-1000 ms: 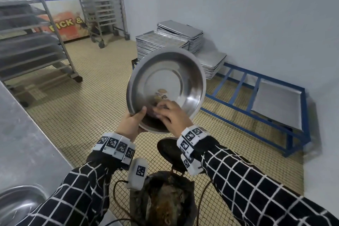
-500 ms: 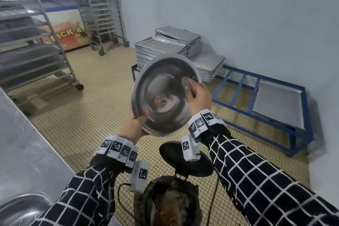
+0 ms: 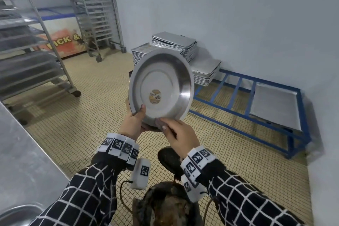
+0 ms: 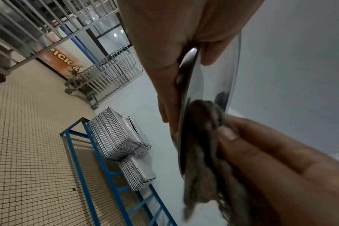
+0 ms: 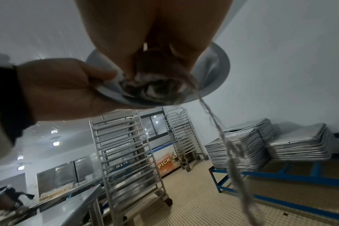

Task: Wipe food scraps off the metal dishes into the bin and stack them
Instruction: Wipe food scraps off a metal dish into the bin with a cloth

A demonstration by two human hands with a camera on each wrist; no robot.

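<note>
I hold a round metal dish (image 3: 161, 86) tilted up over the bin (image 3: 165, 205), its inside facing me, a small label at its centre. My left hand (image 3: 134, 121) grips its lower left rim, thumb inside (image 4: 209, 50), fingers behind. My right hand (image 3: 176, 134) presses a dark, frayed cloth (image 5: 151, 85) against the dish's bottom edge; the same cloth (image 4: 205, 149) shows in the left wrist view against the dish (image 4: 213, 85). A loose thread (image 5: 222, 137) hangs from it. The bin is dark and holds brown scraps, with its black lid (image 3: 168, 159) open behind.
A steel counter (image 3: 20, 156) with a sink bowl (image 3: 16, 213) runs along my left. Tray racks (image 3: 31, 46) stand on the tiled floor at left and back. Stacks of flat trays (image 3: 174, 46) sit on a low blue frame (image 3: 256, 121) by the wall.
My right hand has swept the cloth from the dish's upper right rim down to its bottom edge. The dish has tipped a little more upright and risen slightly.
</note>
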